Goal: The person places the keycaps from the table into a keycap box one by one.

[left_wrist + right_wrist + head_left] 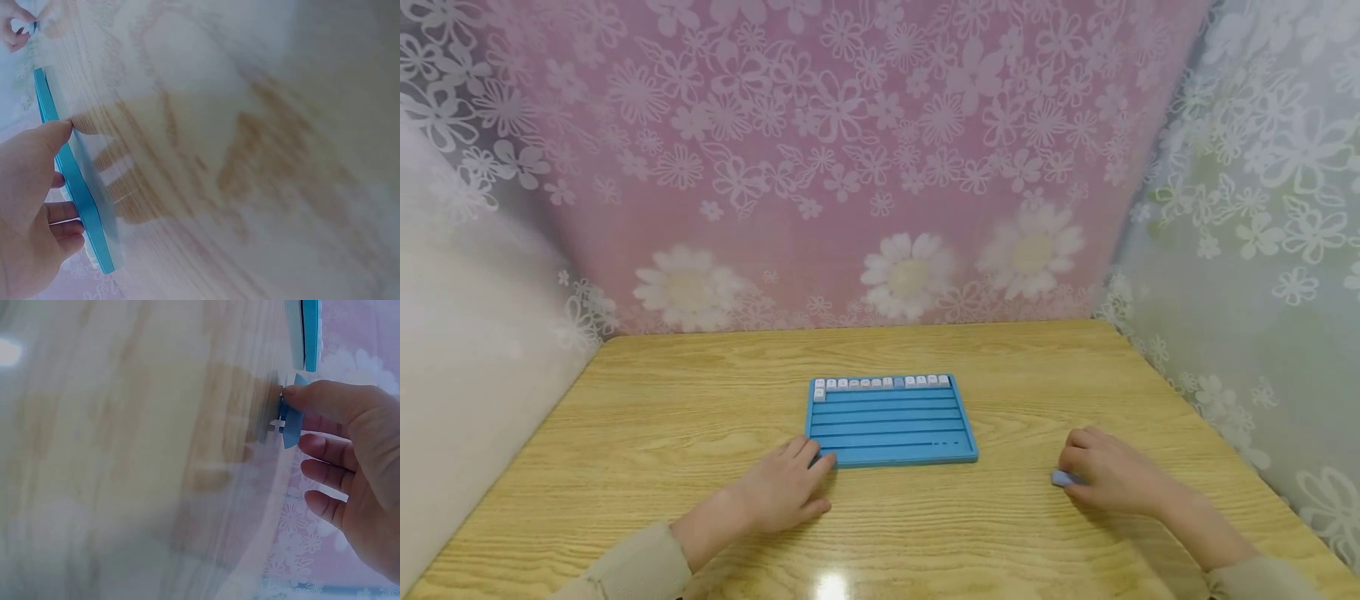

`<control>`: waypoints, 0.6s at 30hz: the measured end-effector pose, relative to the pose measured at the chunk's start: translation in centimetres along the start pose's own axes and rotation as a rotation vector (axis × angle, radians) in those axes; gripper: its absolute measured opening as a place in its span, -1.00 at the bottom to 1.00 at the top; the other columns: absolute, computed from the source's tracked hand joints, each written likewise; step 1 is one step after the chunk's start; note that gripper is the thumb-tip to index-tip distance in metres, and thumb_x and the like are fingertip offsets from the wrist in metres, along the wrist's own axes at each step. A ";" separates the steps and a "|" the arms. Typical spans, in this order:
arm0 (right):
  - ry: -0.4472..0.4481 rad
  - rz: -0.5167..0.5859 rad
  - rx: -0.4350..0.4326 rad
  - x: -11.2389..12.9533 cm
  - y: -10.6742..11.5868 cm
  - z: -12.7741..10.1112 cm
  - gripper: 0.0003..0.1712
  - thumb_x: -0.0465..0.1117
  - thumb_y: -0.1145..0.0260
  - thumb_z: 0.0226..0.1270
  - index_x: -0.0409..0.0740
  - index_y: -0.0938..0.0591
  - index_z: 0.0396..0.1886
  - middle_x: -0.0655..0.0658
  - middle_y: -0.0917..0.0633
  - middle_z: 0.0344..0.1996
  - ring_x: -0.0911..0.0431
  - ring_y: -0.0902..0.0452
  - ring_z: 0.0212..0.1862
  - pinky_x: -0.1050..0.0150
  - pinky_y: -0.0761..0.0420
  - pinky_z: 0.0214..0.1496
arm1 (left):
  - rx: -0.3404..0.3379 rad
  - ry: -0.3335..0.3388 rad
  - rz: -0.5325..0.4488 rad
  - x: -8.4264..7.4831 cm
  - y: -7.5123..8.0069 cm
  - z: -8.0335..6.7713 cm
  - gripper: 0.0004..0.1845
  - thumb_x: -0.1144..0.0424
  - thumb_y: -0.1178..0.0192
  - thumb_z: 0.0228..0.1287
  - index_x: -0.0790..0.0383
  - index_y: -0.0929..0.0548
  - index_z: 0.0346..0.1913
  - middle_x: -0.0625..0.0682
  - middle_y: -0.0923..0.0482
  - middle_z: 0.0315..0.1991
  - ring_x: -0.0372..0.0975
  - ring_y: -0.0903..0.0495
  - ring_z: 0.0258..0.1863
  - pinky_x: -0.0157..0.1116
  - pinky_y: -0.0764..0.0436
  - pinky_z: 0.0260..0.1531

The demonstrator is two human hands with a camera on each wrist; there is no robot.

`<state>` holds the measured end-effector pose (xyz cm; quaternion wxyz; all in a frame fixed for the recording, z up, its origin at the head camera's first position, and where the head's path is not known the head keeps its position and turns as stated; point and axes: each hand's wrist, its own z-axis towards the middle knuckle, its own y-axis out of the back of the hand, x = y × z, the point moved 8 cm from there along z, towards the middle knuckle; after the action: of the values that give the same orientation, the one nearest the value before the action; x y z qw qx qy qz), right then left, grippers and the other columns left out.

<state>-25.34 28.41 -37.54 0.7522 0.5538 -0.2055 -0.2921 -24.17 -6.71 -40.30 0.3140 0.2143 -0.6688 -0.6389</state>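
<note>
A: What is the right hand on?

B: A small blue keycap, lying on the wooden surface well to the right of the blue tray. In the right wrist view the thumb and fingertips pinch the keycap at its edges, and a pale cross-shaped stem shows on its underside.

A: How would you expect it to handle?

B: Light and rigid, I judge, a hard plastic shell. Smooth faces could slip between bare fingers, and it is small enough to flick away if squeezed unevenly. A pinch on two opposite side walls seems the safest hold, clear of the thin stem, which looks like the fragile part.

A: And the left hand?

B: It rests at the tray's near left corner, fingers relaxed and fairly straight, with fingertips touching the rim. The left wrist view shows the thumb against the tray's edge; nothing is curled around it.

A: The tray itself?

B: Flat, thin, grooved in rows, and probably light enough to slide on this glossy surface. A row of pale keycaps sits in the far groove. Its rim is where to steady it.
</note>
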 end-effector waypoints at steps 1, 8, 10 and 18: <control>-0.007 0.003 0.006 0.0 -0.1 0.1 -0.78 -0.17 -0.48 -0.07 0.16 -0.57 -0.52 0.26 -0.36 -0.45 0.33 -0.20 -0.41 0.39 -0.30 -0.48 | -0.003 -0.001 -0.002 0.0 0.0 0.0 -0.42 -0.13 -0.02 0.31 0.24 -0.36 0.20 0.11 -0.35 -0.02 -0.08 -0.33 0.02 -0.16 -0.44 0.05; -0.061 0.041 0.063 -0.2 -0.5 0.4 -0.78 -0.18 -0.50 -0.10 0.10 -0.60 -0.47 0.23 -0.40 -0.44 0.32 -0.21 -0.40 0.39 -0.32 -0.48 | -0.029 -0.016 -0.022 -0.1 0.3 -0.1 -0.42 -0.11 -0.04 0.31 0.26 -0.38 0.19 0.11 -0.37 -0.04 -0.08 -0.34 0.01 -0.15 -0.43 0.04; -0.073 0.045 0.070 -0.4 -0.5 0.3 -0.77 -0.16 -0.51 -0.11 0.08 -0.61 -0.45 0.22 -0.41 -0.44 0.32 -0.24 -0.40 0.38 -0.35 -0.48 | -0.034 -0.022 -0.018 -0.2 0.2 -0.1 -0.42 -0.11 -0.04 0.31 0.26 -0.37 0.19 0.11 -0.36 -0.04 -0.08 -0.34 0.00 -0.15 -0.43 0.04; -0.097 0.109 0.066 -1.7 0.0 -0.8 -0.75 -0.16 -0.53 -0.13 0.06 -0.62 -0.43 0.18 -0.42 -0.43 0.30 -0.32 -0.40 0.34 -0.41 -0.47 | -0.026 -0.009 -0.023 0.0 0.0 0.0 -0.41 -0.13 -0.04 0.30 0.24 -0.37 0.19 0.11 -0.37 -0.02 -0.08 -0.34 0.02 -0.15 -0.43 0.05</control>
<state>-26.10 30.07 -37.76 0.7375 0.5514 -0.2809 -0.2703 -24.18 -6.69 -40.30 0.3065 0.2148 -0.6593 -0.6522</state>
